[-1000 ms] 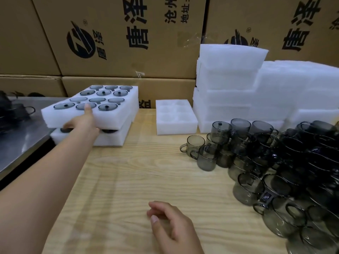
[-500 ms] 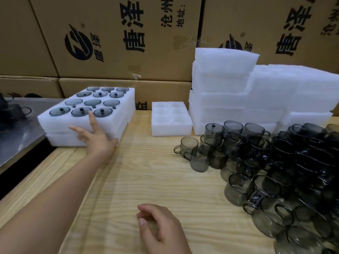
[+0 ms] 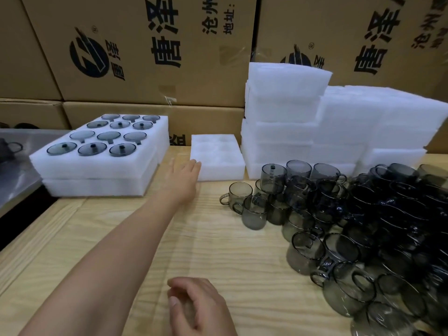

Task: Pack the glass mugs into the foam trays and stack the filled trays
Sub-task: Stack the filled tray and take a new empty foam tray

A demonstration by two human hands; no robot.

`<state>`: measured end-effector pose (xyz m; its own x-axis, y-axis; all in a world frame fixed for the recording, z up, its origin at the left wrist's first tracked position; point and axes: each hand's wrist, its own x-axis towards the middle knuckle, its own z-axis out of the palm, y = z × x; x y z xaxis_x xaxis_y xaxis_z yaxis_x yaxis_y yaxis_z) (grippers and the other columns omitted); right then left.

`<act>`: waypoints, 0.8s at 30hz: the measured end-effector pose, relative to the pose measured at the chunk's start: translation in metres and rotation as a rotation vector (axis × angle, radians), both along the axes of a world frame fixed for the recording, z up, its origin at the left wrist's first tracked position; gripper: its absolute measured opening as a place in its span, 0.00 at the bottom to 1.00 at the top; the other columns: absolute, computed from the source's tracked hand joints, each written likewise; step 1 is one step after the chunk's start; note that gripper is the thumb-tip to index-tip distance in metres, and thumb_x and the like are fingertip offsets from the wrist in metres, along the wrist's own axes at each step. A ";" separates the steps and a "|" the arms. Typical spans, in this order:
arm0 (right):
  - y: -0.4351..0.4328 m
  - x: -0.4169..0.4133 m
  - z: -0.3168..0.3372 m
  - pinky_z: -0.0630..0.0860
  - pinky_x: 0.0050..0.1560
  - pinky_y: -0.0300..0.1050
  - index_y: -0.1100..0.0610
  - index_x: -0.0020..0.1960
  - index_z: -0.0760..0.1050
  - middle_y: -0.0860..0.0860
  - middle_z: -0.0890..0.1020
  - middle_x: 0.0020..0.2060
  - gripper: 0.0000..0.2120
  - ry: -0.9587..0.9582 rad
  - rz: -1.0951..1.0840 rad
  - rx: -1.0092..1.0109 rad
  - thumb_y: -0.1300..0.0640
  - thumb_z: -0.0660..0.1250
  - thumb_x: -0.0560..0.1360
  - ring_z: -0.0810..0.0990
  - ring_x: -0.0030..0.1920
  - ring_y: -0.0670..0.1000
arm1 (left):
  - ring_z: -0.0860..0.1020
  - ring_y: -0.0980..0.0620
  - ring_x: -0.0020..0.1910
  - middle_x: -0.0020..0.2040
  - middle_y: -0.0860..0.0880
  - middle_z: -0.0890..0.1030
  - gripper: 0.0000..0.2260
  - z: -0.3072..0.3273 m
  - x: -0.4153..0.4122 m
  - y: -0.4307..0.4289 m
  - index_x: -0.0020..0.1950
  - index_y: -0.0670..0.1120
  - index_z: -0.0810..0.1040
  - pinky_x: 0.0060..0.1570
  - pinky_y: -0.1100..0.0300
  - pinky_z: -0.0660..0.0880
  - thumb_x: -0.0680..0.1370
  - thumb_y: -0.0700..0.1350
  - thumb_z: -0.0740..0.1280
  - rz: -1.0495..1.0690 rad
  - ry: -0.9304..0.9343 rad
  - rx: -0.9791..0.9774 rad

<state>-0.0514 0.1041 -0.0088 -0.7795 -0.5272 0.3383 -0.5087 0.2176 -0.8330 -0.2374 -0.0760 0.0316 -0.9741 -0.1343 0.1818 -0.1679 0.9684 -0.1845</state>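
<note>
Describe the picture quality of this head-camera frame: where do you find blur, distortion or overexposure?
Head view: the left hand is smeared by motion blur beside the empty foam tray; the white foam stack is washed out, with little surface detail; wide-angle distortion tilts the cardboard boxes; the glass mugs at lower right merge into a dark, soft mass.

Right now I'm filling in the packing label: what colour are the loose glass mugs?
Smoky grey, see-through glass mugs; the head view shows it.
</note>
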 end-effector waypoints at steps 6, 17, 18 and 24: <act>0.001 0.000 -0.001 0.63 0.60 0.26 0.54 0.59 0.78 0.47 0.81 0.53 0.13 0.023 -0.004 0.001 0.58 0.64 0.75 0.74 0.58 0.43 | 0.67 0.44 0.65 0.65 0.45 0.67 0.24 0.000 0.011 -0.002 0.72 0.45 0.62 0.67 0.50 0.57 0.79 0.51 0.62 -0.067 0.097 -0.092; 0.002 0.008 0.002 0.68 0.59 0.33 0.55 0.57 0.79 0.47 0.81 0.53 0.11 -0.041 -0.027 0.012 0.58 0.62 0.77 0.75 0.56 0.43 | 0.75 0.48 0.29 0.26 0.50 0.71 0.12 0.019 0.081 0.026 0.30 0.46 0.72 0.36 0.57 0.60 0.56 0.37 0.74 -0.104 0.643 -0.355; 0.002 0.008 0.002 0.69 0.59 0.35 0.56 0.57 0.79 0.47 0.81 0.52 0.11 -0.064 -0.029 0.009 0.58 0.62 0.77 0.76 0.55 0.44 | 0.75 0.48 0.30 0.26 0.50 0.71 0.11 0.022 0.090 0.029 0.30 0.46 0.72 0.36 0.57 0.60 0.57 0.37 0.73 -0.100 0.704 -0.347; 0.010 0.012 0.010 0.73 0.52 0.34 0.53 0.60 0.74 0.47 0.80 0.53 0.11 -0.090 -0.190 -0.302 0.61 0.61 0.79 0.77 0.51 0.39 | 0.76 0.46 0.33 0.31 0.49 0.75 0.03 0.024 0.148 0.063 0.37 0.44 0.77 0.41 0.54 0.61 0.69 0.43 0.68 -0.205 0.968 -0.177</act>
